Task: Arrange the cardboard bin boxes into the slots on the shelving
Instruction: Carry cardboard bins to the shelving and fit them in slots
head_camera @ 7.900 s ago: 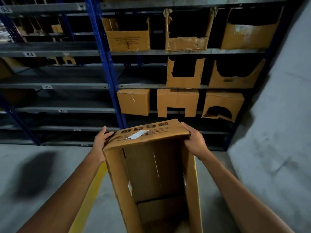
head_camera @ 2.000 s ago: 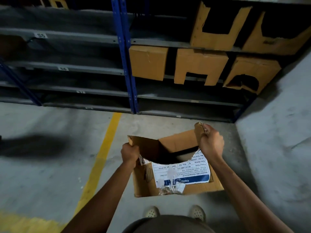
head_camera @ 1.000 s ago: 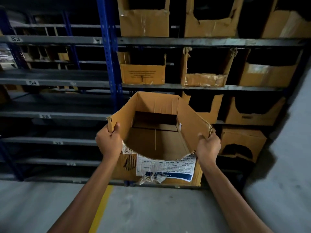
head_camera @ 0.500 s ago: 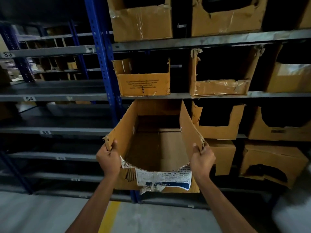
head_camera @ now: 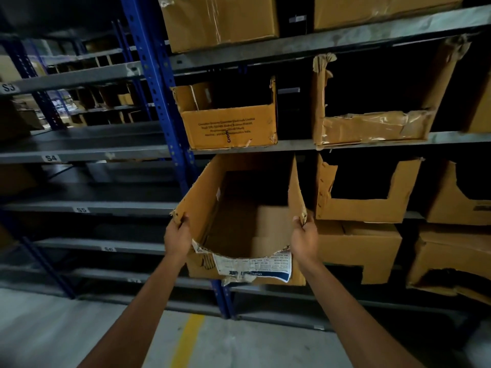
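Holding the cardboard bin box [head_camera: 202,205] by its front corners, the left hand [head_camera: 177,237] and the right hand [head_camera: 305,239] each pinched a side wall tight. The box's far end sat in a slot of the shelving [head_camera: 295,146], right beside the blue post [head_camera: 159,102]. It was under a printed box [head_camera: 228,126], and its torn white label [head_camera: 255,268] faced out.

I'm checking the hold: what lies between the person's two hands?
In the head view, the open cardboard box: left hand grips its left wall, right hand its right, its torn white label hanging between.
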